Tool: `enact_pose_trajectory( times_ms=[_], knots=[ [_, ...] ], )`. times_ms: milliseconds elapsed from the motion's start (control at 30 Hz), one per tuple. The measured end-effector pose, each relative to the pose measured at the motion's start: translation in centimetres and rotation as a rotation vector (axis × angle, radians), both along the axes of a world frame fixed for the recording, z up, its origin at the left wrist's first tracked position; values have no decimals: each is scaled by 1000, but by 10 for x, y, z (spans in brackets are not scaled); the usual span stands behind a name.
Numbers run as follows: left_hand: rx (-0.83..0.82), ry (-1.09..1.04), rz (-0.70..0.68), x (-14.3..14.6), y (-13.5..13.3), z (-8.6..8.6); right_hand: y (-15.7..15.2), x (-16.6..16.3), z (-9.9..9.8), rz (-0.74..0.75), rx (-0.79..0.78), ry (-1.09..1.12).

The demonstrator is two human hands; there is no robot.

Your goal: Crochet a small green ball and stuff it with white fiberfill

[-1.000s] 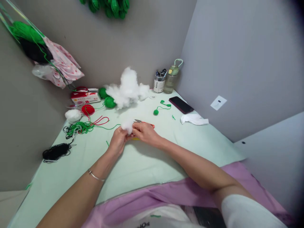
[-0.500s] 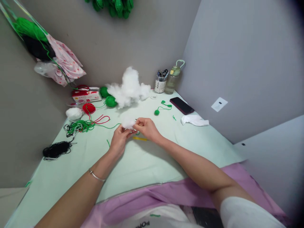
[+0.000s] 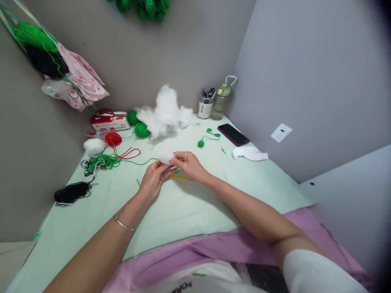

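Observation:
Between my hands is a small tuft of white stuffing (image 3: 165, 156) above the table's middle. My left hand (image 3: 154, 178) has its fingers closed on the tuft's lower left side. From the right, the fingertips of my right hand (image 3: 187, 163) pinch the tuft's edge; a small dark tip shows by them, too small to name. A bit of green yarn (image 3: 177, 170) shows just under the fingers. On the table right below lies a yellow-handled tool (image 3: 179, 178), partly behind my right wrist. A green strand runs from my left hand toward the tangled green yarn (image 3: 105, 162).
A big heap of white stuffing (image 3: 166, 114) stands at the back beside green yarn balls (image 3: 141, 130). Red yarn (image 3: 113, 139), black yarn (image 3: 72, 193) and a box (image 3: 110, 123) with scissors lie left. A phone (image 3: 233, 134), white cloth (image 3: 249, 153), bottle (image 3: 221, 101) and pen cup (image 3: 205, 108) are right.
The tuft and my fingers have shifted very slightly against each other. The whole view has moved a little; the things on the table lie as before.

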State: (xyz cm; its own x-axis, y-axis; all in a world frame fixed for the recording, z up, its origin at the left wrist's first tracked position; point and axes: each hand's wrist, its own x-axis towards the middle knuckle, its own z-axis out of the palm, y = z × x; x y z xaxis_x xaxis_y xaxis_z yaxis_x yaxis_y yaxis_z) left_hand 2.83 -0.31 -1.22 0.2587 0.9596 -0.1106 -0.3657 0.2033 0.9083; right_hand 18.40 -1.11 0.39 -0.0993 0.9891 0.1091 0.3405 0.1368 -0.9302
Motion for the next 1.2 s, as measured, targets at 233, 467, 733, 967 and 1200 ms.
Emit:
enact_pose_trajectory(
  times_ms=[233, 467, 733, 967, 1200],
  knots=[
    [42, 80, 125, 1, 5, -11, -16, -10, 4, 137, 33, -46],
    [120, 73, 163, 2, 0, -9, -3, -9, -7, 45, -20, 11],
    [120, 20, 19, -3, -1, 7, 0, 0, 0, -71, -15, -50],
    [51, 105, -39, -9, 4, 9, -9, 2, 7, -114, 31, -228],
    [91, 188, 3, -9, 6, 4, -12, 1, 12, -33, 95, -334]
  ],
)
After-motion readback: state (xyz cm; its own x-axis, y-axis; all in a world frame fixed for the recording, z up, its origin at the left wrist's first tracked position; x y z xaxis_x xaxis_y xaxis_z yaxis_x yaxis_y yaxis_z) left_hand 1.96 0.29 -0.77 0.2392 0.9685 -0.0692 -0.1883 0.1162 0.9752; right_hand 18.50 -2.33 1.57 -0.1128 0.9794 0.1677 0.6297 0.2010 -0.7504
